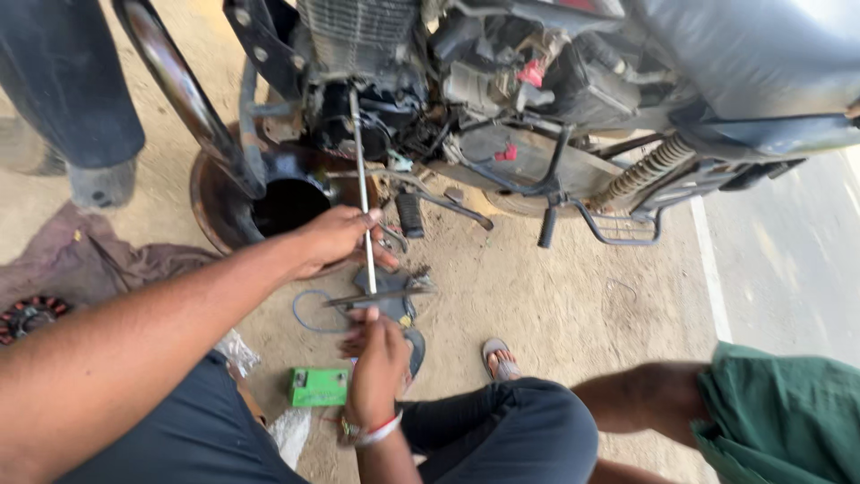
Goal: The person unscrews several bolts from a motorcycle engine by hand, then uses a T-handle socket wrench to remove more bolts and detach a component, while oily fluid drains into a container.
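Sandy ground [555,296] by a paved road edge, and a motorcycle [537,99] stands stripped down right in front, engine side open, wires and hoses on show, a coil spring shock [647,168] angled at the rear. Straight out of the engine area runs a long, thin steel T-handle wrench [363,197], bright and polished, its shaft nearly upright in the frame, with a crossbar at the near end. Left hand [336,237] is on the shaft about midway, fingers curled closed around it. Right hand [376,363] sits just below the crossbar end, fingers bent around the handle, a red and white band at the wrist. Under the wrench, on the ground, lies a dark engine cover [390,296] with a loop of grey cable [309,314] beside it. Near the right wrist rests a small green box [318,387]. Behind the left hand sits a black drain pan [269,202], and a chrome exhaust pipe [175,81] slants across it. Far left, a crumpled cloth [81,255] lies near a copper-wound stator [27,315]. Another person's arm in a green sleeve [779,412] comes in at lower right.
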